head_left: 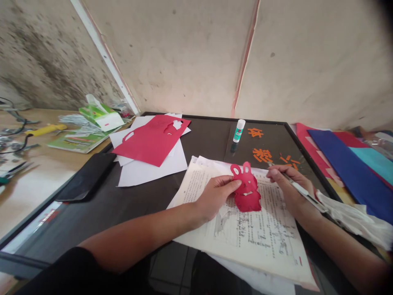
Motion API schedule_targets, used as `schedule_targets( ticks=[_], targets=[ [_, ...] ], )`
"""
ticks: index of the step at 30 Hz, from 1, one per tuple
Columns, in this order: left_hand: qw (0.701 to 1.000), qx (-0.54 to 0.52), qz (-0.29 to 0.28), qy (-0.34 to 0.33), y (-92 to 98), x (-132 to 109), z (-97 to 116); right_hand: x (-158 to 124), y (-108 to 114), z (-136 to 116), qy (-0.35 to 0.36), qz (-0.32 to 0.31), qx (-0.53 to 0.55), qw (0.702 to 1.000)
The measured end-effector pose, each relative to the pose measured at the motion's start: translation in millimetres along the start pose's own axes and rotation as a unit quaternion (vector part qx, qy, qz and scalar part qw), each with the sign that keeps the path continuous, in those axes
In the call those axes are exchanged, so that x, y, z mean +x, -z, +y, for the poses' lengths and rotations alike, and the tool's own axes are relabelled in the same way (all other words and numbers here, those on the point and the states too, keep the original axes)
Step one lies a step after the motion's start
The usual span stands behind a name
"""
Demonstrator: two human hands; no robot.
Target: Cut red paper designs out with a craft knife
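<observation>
My left hand pinches a red paper-cut rabbit by its left side, thumb on top. The rabbit has two long ears with cut-out slots, small eye holes and a slit for a mouth. It is held over a printed book page with handwritten notes. To the right, my right hand is closed round a slim, pale craft knife, its thin tip pointing up and left, apart from the rabbit. Orange cut-paper characters lie just beyond that hand.
A glue stick stands upright at the back of the dark table. Red paper with cut-outs lies over white sheets. A black phone rests at left, and coloured paper at right. Crumpled white tissue is by my right forearm.
</observation>
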State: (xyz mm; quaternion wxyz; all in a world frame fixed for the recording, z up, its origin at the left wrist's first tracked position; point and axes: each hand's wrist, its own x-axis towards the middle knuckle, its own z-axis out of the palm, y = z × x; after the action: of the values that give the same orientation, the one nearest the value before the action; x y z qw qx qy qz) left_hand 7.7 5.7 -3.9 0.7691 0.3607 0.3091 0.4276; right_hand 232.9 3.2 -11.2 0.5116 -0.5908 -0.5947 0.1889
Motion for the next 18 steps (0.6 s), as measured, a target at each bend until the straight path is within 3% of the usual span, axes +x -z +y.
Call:
schedule_targets(
  ticks=[5, 10, 12, 15, 18],
  targets=[
    [0.998, 0.055, -0.002, 0.007, -0.5, -2.2, 0.7, -21.3, -11.1, -22.4, -0.057, -0.170, 0.071, 0.981],
    [0.999, 0.041, 0.003, 0.031, -0.4, -2.8, 2.5, -25.8, -12.5, -36.6, -0.075, -0.204, 0.052, 0.975],
    [0.999, 0.031, 0.007, 0.040, -1.6, -2.7, 3.2, -24.4, -12.0, -36.1, -0.061, -0.185, 0.024, 0.981],
    [0.999, -0.003, 0.025, 0.027, -3.7, -2.1, 3.5, -23.9, -10.4, -34.1, 0.063, -0.086, -0.058, 0.993],
    [0.998, -0.024, 0.050, -0.008, -4.4, -1.7, 3.0, -27.5, -9.2, -35.3, 0.257, -0.047, -0.143, 0.955]
  ],
)
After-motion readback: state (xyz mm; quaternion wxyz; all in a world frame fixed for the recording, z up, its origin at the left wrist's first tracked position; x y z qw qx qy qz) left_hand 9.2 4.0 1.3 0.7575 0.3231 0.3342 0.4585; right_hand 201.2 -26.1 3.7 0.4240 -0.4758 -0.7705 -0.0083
